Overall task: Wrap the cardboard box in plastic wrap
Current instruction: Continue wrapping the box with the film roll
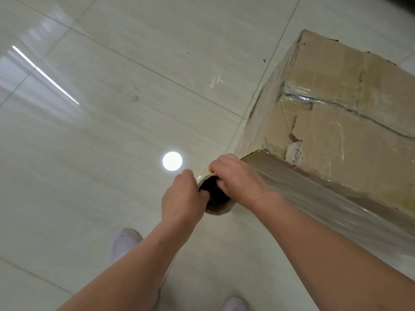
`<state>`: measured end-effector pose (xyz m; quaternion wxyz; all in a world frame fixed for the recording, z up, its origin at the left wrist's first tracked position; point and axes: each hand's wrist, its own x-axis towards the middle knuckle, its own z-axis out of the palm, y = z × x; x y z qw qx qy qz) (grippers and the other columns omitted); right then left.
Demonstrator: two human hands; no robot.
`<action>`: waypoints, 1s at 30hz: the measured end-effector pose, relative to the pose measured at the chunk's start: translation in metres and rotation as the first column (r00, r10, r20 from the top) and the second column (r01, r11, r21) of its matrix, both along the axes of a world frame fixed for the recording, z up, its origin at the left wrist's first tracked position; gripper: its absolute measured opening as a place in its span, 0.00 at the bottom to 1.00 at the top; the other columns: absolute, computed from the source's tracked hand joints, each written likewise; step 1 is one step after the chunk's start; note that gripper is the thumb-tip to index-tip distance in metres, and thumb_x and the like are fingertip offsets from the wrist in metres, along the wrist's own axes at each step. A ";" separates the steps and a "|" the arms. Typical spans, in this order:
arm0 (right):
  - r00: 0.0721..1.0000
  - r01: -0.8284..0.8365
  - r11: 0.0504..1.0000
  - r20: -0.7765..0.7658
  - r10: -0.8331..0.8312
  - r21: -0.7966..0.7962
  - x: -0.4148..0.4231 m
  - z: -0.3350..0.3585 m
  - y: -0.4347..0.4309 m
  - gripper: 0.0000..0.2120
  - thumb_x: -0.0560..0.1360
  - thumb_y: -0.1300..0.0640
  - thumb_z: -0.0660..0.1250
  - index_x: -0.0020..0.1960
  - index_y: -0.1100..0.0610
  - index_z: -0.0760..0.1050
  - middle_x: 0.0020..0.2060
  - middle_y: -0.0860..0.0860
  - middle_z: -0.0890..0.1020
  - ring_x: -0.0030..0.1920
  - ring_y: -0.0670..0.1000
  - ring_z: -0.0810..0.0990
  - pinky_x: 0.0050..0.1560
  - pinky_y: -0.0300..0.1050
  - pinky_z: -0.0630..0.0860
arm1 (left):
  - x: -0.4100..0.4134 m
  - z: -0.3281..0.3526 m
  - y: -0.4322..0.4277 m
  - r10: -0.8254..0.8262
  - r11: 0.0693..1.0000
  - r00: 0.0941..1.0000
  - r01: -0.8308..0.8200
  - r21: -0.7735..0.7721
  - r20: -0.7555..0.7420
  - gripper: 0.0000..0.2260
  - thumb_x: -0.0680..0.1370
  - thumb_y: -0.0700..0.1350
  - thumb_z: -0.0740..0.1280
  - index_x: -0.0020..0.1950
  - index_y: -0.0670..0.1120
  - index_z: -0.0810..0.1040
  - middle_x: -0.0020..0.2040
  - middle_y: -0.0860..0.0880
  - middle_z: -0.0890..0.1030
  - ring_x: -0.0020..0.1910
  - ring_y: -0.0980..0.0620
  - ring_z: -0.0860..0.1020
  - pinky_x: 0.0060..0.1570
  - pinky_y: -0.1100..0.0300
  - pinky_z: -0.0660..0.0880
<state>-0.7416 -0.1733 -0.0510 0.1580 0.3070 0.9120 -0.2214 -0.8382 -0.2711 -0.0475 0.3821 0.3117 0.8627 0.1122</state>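
A large brown cardboard box point(350, 104) stands on the tiled floor at the right, its top patched with clear tape and torn at the near corner. Clear plastic wrap point(318, 194) stretches taut over its near side from a roll point(219, 204) held upright just off that corner. I look down into the roll's dark cardboard core. My left hand point(182, 198) grips the rim from the left, fingers hooked inside. My right hand point(235, 178) grips the rim from the right, fingers curled into the core.
Glossy pale floor tiles point(112, 142) spread to the left and behind, with a round lamp reflection point(172, 161). My two light shoes point(125, 241) stand below the hands, close to the box's near side.
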 end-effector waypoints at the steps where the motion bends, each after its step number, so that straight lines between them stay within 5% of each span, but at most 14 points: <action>1: 0.999 0.040 0.999 0.023 -0.040 -0.002 0.003 0.001 0.003 0.13 0.76 0.60 0.59 0.60 0.57 0.70 0.57 0.51 0.74 0.61 0.52 0.68 0.53 0.50 0.73 | 0.001 0.001 0.003 -0.034 0.999 0.999 0.034 -0.006 -0.011 0.05 0.73 0.43 0.62 0.45 0.45 0.66 0.42 0.48 0.74 0.34 0.48 0.71 0.28 0.58 0.62; 3: 0.964 0.253 0.967 0.093 -0.249 -0.040 0.010 0.005 0.006 0.15 0.75 0.56 0.62 0.60 0.54 0.69 0.55 0.50 0.75 0.59 0.53 0.71 0.52 0.48 0.73 | 0.004 0.004 0.010 -0.090 0.996 0.996 0.090 -0.003 -0.019 0.06 0.74 0.43 0.61 0.47 0.45 0.65 0.44 0.49 0.73 0.36 0.47 0.72 0.29 0.58 0.62; 6: 0.789 0.604 0.782 0.246 -0.562 -0.152 0.023 0.010 0.004 0.13 0.72 0.52 0.66 0.55 0.51 0.68 0.46 0.49 0.76 0.48 0.53 0.76 0.47 0.48 0.75 | 0.009 0.006 0.017 -0.111 0.994 0.994 0.111 0.019 0.000 0.05 0.75 0.41 0.59 0.49 0.45 0.64 0.46 0.47 0.73 0.38 0.46 0.72 0.31 0.58 0.63; 9: 0.712 0.695 0.695 0.310 -0.631 -0.182 0.033 0.010 -0.002 0.10 0.71 0.53 0.67 0.47 0.51 0.67 0.40 0.48 0.74 0.38 0.49 0.72 0.34 0.44 0.68 | 0.011 0.008 0.020 -0.151 0.988 0.989 0.151 0.022 0.003 0.07 0.76 0.41 0.60 0.51 0.45 0.63 0.49 0.47 0.73 0.40 0.45 0.73 0.33 0.57 0.65; 12: 0.708 0.701 0.687 0.290 -0.643 -0.189 0.036 0.008 -0.006 0.10 0.71 0.56 0.67 0.42 0.52 0.64 0.36 0.48 0.71 0.37 0.51 0.69 0.30 0.43 0.61 | 0.012 0.009 0.026 -0.390 0.918 0.903 0.396 -0.004 -0.180 0.12 0.75 0.41 0.63 0.56 0.46 0.64 0.53 0.47 0.70 0.46 0.47 0.72 0.35 0.57 0.67; 15: 0.735 0.677 0.707 0.250 -0.631 -0.204 0.032 0.008 -0.009 0.09 0.72 0.57 0.66 0.45 0.51 0.65 0.38 0.47 0.72 0.41 0.52 0.71 0.30 0.42 0.61 | 0.010 0.005 0.037 -0.592 0.769 0.723 0.638 0.017 -0.355 0.17 0.74 0.42 0.66 0.60 0.47 0.64 0.55 0.48 0.69 0.53 0.49 0.70 0.38 0.59 0.64; 18: 0.753 0.658 0.713 0.208 -0.624 -0.244 0.027 0.009 -0.009 0.09 0.73 0.58 0.65 0.51 0.50 0.68 0.43 0.47 0.75 0.45 0.52 0.74 0.33 0.41 0.64 | 0.004 0.002 0.045 -0.658 0.714 0.679 0.700 0.018 -0.326 0.14 0.76 0.40 0.64 0.59 0.45 0.65 0.54 0.48 0.71 0.52 0.49 0.72 0.38 0.59 0.64; 24: 0.855 0.514 0.839 0.037 -0.517 -0.179 -0.003 0.006 -0.006 0.08 0.72 0.62 0.64 0.50 0.53 0.73 0.46 0.46 0.76 0.49 0.48 0.74 0.45 0.39 0.69 | -0.021 0.005 0.035 -0.549 0.829 0.811 0.560 -0.005 -0.202 0.06 0.77 0.38 0.60 0.50 0.45 0.63 0.46 0.48 0.68 0.38 0.50 0.67 0.35 0.60 0.64; 30: 0.996 -0.008 1.000 -0.092 0.006 -0.016 -0.050 -0.002 -0.012 0.08 0.75 0.64 0.58 0.53 0.59 0.72 0.50 0.52 0.75 0.54 0.53 0.71 0.47 0.48 0.73 | -0.054 0.003 0.000 -0.149 0.989 0.985 0.149 -0.007 -0.091 0.06 0.75 0.40 0.61 0.45 0.45 0.64 0.44 0.48 0.70 0.34 0.47 0.69 0.31 0.58 0.64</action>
